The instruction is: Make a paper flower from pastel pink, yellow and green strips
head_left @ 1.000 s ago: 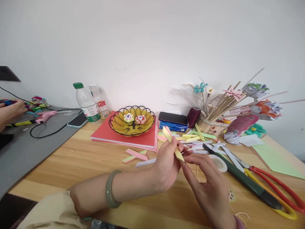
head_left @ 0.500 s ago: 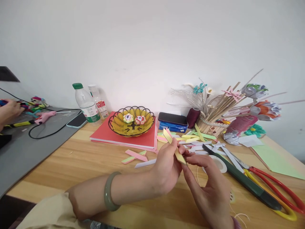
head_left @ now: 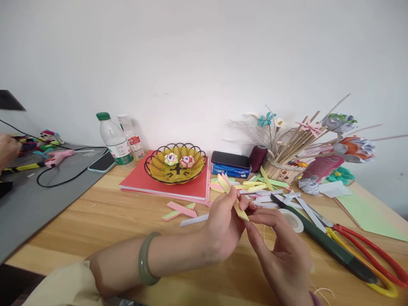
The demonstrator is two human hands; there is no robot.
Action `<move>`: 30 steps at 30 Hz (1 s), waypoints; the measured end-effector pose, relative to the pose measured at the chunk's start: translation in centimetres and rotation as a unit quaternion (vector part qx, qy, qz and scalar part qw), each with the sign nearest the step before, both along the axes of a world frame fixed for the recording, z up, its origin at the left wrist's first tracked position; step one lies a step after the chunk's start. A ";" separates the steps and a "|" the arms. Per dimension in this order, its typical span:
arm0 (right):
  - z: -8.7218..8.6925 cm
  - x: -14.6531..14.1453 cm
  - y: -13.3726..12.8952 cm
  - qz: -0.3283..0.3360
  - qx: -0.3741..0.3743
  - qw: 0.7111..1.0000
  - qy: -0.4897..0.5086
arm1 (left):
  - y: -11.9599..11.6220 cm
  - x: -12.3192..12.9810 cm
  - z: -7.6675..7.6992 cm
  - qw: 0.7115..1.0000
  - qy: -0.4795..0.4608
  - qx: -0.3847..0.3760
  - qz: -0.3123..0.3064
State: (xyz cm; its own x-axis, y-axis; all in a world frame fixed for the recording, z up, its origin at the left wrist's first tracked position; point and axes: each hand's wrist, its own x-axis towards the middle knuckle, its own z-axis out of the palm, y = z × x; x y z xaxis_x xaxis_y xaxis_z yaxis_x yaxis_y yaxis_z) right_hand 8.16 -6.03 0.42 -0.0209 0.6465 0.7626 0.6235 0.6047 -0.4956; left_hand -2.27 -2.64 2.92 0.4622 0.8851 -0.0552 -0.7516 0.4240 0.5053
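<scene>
Between thumb and fingers, my left hand [head_left: 225, 221] pinches folded paper strips [head_left: 241, 212], yellow on top with some pink showing at the far end. The strips slant from upper left to lower right. At their lower right end, the thumb and forefinger of my right hand [head_left: 282, 250] press together on the tip. Just beyond my hands is a pile of yellow, green, pink and white strips [head_left: 255, 185]. A pink strip [head_left: 181, 209] lies across a green one to the left, beside a white strip [head_left: 194, 220].
A yellow basket [head_left: 159, 172] with two paper flowers rests on red paper [head_left: 135, 180]. Green-handled shears [head_left: 334, 250], red-handled scissors [head_left: 372, 244] and a tape roll [head_left: 293, 219] lie right. Bottles [head_left: 119, 146] stand left. Another person's hand [head_left: 9, 148] is far left.
My right fingertips have shifted slightly at the lower end of the strips. The other person's hand at the far left has moved further left.
</scene>
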 end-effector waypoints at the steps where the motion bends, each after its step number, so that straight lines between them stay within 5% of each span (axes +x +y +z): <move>1: 0.0 0.0 0.0 0.006 -0.007 1.000 0.004 | 0.0 0.0 0.0 1.000 0.002 0.000 0.004; 13: -0.3 0.4 0.4 0.034 -0.066 0.996 0.056 | -0.2 0.0 0.3 1.000 -0.008 0.020 0.016; 30: -0.1 -0.1 0.3 0.021 0.077 0.997 -0.007 | -0.5 0.2 0.5 0.999 -0.032 0.008 -0.016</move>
State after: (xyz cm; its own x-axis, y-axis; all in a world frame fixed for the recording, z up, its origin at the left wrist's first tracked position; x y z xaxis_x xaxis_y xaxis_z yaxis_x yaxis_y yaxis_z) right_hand 8.06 -5.76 0.35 -0.0569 0.5207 0.8519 0.6021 0.6985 -0.3867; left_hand -2.05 -3.16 3.38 0.4923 0.8704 -0.0107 -0.7686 0.4405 0.4639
